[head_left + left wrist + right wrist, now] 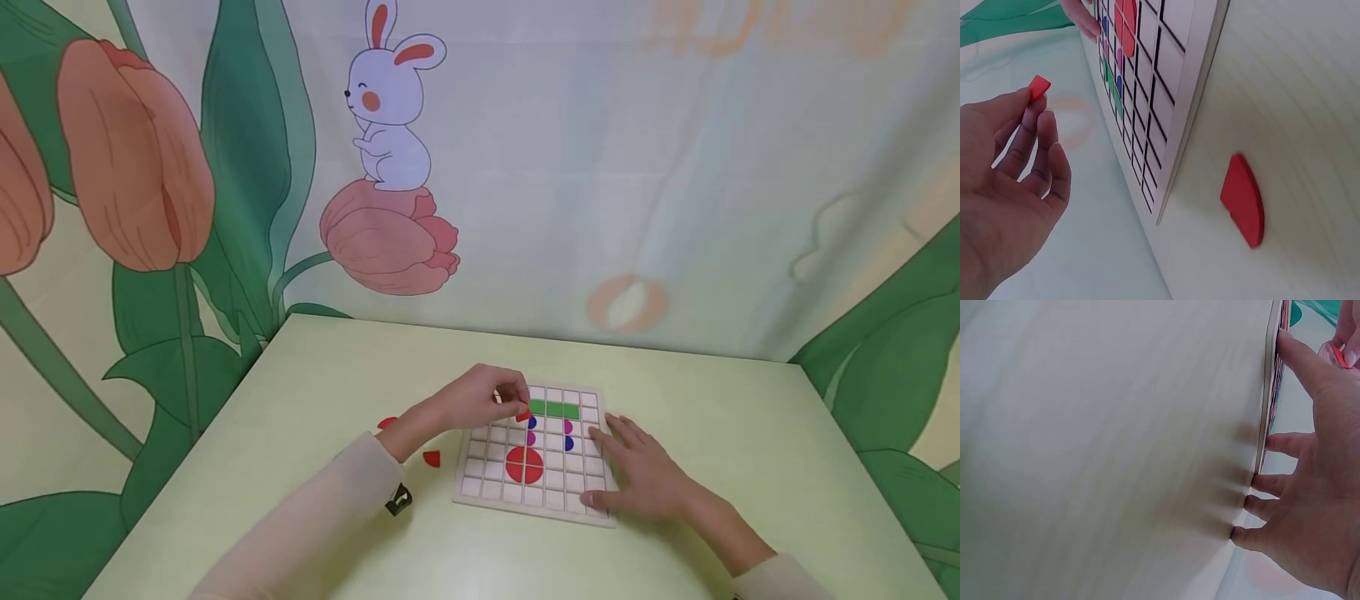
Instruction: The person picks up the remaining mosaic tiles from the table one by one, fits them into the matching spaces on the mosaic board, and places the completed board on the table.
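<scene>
A wooden grid board with pale square cells lies on the table. Above its upper part my left hand pinches a small red piece between thumb and index finger, the other fingers loosely bent. My right hand rests spread along the board's right side, thumb and a finger touching its edge. On the board sit green squares in a row, blue half-round pieces, magenta half-round pieces and a red circle made of quarter pieces.
Left of the board lie a red quarter piece and another red piece, partly hidden by the left forearm. A pale table carries everything. Behind it hangs a printed backdrop with tulips and a rabbit.
</scene>
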Tool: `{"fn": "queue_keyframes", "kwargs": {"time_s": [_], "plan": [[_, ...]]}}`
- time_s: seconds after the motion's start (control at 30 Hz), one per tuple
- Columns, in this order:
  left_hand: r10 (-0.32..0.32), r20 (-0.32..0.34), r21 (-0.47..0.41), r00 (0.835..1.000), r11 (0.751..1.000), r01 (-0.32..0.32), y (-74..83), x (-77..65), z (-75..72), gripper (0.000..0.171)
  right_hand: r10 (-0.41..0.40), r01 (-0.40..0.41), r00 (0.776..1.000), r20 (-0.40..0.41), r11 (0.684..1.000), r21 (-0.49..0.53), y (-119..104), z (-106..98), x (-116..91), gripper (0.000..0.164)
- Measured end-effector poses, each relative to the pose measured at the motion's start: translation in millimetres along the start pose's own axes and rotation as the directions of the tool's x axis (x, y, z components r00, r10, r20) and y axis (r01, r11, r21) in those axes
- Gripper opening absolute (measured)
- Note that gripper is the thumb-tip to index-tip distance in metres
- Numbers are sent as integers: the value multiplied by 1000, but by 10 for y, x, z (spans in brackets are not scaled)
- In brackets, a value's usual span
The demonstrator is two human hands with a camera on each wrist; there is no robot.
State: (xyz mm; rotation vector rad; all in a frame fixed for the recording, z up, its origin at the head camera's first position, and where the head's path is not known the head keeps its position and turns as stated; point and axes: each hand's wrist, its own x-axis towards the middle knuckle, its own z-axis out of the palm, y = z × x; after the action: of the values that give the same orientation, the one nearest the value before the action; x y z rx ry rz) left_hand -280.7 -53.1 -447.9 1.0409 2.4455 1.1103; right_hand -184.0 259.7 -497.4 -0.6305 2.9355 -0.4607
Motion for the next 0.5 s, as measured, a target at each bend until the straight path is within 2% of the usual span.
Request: {"fn": "queue_keyframes", "kwargs": {"time_s": [0.33, 0.5], "plan": [[-44, 12, 37, 999, 998, 44, 46, 112, 239, 10, -10, 10, 1000, -4, 1000, -3, -21, -22, -6, 105], [-37, 30, 50, 999, 998, 36, 87, 152, 319, 9, -11, 10, 1000, -6, 1000, -7, -20, -23, -14, 105]]}}
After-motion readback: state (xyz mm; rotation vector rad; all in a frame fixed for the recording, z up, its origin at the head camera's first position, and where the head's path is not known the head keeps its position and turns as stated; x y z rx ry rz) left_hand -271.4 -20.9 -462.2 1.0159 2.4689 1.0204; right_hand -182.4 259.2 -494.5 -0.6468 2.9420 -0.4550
